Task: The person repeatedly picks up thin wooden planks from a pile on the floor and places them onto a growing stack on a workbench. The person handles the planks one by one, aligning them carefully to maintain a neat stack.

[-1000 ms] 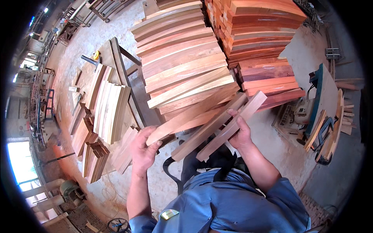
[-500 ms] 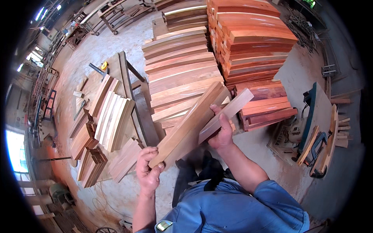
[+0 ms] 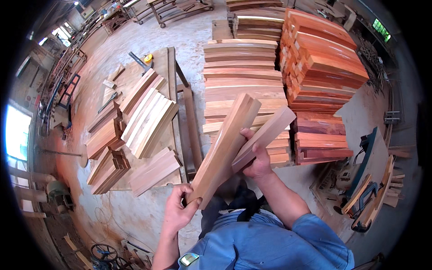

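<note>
My left hand is closed on the near end of a long light-brown wooden board, thumb on top. The board slants up and away to the right in front of my body. My right hand grips a shorter pinkish wooden board, its thumb and fingers wrapped round it. The two boards cross at an angle, and the shorter one's near end lies against or just beside the long board's right side. Some of my right fingers are hidden behind the wood.
At left, a worktable carries stacks of curved wooden pieces, a hammer-like tool and a yellow tape measure. Ahead stands a pile of pale boards; a taller reddish stack rises beside it. A blue clamp sits at the right.
My view has turned left, so the table and stacks sit farther right in the picture. The long board now points more steeply away from me. Both hands keep their holds.
</note>
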`<move>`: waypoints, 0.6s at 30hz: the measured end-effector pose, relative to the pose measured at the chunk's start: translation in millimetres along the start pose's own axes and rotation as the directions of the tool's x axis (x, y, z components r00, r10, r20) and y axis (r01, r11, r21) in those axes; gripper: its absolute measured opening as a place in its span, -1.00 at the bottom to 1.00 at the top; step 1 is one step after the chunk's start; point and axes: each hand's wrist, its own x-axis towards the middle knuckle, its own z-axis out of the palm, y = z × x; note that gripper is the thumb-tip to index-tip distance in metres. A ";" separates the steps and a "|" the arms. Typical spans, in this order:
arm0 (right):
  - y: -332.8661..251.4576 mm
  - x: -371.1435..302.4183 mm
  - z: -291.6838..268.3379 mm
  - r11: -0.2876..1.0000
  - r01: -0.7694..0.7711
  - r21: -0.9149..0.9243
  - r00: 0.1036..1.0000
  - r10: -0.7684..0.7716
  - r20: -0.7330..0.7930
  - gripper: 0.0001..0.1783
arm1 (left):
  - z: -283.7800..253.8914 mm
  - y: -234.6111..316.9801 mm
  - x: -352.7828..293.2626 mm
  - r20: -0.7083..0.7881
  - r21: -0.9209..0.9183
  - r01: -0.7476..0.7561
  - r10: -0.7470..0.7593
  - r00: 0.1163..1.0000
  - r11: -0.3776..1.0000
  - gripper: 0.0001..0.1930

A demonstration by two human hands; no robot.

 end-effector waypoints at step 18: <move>207.8 30.0 103.7 0.862 -0.364 -0.353 0.927 0.371 -0.050 -0.42 | -139.0 -40.9 12.5 -0.280 0.531 0.217 -0.072 0.957 0.819 -0.22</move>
